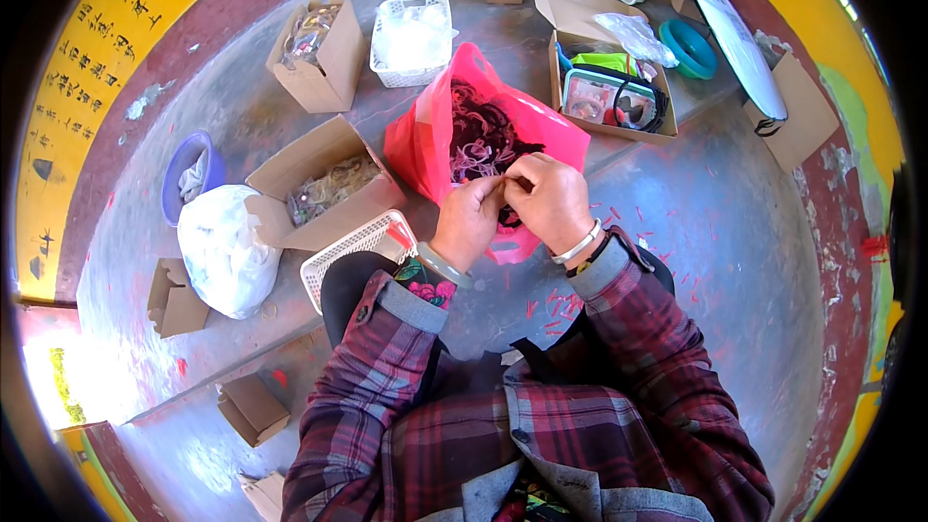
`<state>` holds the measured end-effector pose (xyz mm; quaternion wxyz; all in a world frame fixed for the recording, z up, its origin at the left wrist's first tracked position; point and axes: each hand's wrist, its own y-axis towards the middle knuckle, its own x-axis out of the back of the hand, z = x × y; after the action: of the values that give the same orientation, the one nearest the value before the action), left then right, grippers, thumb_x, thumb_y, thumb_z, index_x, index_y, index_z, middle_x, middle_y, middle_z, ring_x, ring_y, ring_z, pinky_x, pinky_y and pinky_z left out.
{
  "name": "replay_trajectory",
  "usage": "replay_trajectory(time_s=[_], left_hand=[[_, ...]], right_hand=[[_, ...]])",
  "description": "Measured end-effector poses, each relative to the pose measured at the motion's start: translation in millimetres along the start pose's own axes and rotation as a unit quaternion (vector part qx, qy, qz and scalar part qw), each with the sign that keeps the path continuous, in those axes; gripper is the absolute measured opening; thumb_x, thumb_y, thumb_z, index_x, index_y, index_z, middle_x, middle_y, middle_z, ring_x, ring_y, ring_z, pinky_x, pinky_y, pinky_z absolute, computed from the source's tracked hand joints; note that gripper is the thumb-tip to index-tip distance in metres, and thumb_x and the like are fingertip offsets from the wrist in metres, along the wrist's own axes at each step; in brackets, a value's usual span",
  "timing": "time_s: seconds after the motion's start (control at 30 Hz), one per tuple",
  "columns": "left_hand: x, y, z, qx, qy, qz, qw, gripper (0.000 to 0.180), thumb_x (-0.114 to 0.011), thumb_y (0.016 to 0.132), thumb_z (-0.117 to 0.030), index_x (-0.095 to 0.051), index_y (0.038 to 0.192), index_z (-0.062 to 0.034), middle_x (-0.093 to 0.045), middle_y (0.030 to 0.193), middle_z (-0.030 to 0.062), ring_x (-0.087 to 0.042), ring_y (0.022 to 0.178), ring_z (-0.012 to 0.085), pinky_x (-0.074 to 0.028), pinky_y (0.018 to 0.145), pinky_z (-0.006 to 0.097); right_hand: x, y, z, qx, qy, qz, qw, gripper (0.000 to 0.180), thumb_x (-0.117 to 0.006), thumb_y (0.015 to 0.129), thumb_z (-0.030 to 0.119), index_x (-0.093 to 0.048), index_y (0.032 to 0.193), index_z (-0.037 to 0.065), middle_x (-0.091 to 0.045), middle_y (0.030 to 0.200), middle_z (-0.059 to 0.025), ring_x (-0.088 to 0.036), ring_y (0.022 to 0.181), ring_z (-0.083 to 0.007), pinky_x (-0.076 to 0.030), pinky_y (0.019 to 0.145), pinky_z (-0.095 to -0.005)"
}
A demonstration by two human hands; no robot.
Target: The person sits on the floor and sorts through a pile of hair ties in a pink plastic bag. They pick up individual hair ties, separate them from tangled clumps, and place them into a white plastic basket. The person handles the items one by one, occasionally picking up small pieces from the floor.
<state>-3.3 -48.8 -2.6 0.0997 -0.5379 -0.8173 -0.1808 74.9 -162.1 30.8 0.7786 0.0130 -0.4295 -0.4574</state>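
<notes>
While the pink bag is standing open on the grey floor, just beyond the person's knees, both hands are meeting over its near side. The left hand is pressing thumb and fingers together, and the right hand is doing likewise, tips meeting; they are perhaps pinching something tiny, but the fingers are hiding it, so I cannot tell what. Dark and pink strands are filling the bag, curling close behind the knuckles. Left of the bag, an open carton is holding wrapped goods, and a white basket is sitting nearer the person. Farther left of the bag, a white plastic sack is bulging beside a purple basin. Right of the bag, red bits are lying scattered, and beyond them an open box is holding a clear container.
</notes>
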Motion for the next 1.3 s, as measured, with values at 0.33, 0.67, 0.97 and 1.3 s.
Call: replay_trajectory(time_s=[0.33, 0.67, 0.97, 1.3], left_hand=[[-2.6, 1.9, 15.7, 0.103, -0.261, 0.055, 0.958, 0.024, -0.047, 0.091, -0.009, -0.058, 0.104, 0.0076, -0.064, 0.094, 0.0105, -0.061, 0.087, 0.0157, -0.051, 0.079, 0.028], [10.6, 5.1, 0.9, 0.218, -0.507, 0.075, 0.831, 0.023, -0.044, 0.092, -0.009, -0.057, 0.101, 0.0083, -0.060, 0.102, 0.0163, -0.059, 0.097, 0.0243, -0.047, 0.089, 0.034], [10.5, 5.4, 5.9, 0.191, -0.498, 0.069, 0.843, 0.022, -0.045, 0.092, -0.009, -0.057, 0.102, 0.0077, -0.061, 0.101, 0.0162, -0.060, 0.096, 0.0229, -0.049, 0.087, 0.032], [7.1, 2.8, 4.6, 0.187, -0.468, 0.080, 0.860, 0.022, -0.047, 0.092, -0.011, -0.058, 0.100, 0.0062, -0.061, 0.100, 0.0151, -0.059, 0.097, 0.0226, -0.049, 0.086, 0.032]], right_hand=[[10.2, 11.2, -24.5, -0.243, 0.380, 0.107, 0.886, 0.006, -0.061, 0.073, 0.003, -0.064, 0.075, -0.002, -0.061, 0.067, -0.0034, -0.053, 0.058, -0.0077, -0.044, 0.055, -0.0220], [47.3, 14.5, -30.7, -0.280, 0.411, 0.045, 0.866, 0.007, -0.062, 0.075, 0.009, -0.064, 0.074, 0.003, -0.059, 0.066, -0.0001, -0.052, 0.057, -0.0071, -0.040, 0.055, -0.0202], [114.7, -22.6, -88.4, -0.265, 0.334, -0.099, 0.899, 0.007, -0.063, 0.078, 0.008, -0.065, 0.081, 0.001, -0.060, 0.069, -0.0012, -0.053, 0.064, -0.0073, -0.041, 0.059, -0.0207], [159.1, -191.6, -242.5, -0.397, -0.134, 0.018, 0.908, 0.018, -0.059, 0.072, 0.002, -0.069, 0.087, 0.002, -0.067, 0.086, -0.0094, -0.062, 0.079, -0.0187, -0.048, 0.074, -0.0294]])
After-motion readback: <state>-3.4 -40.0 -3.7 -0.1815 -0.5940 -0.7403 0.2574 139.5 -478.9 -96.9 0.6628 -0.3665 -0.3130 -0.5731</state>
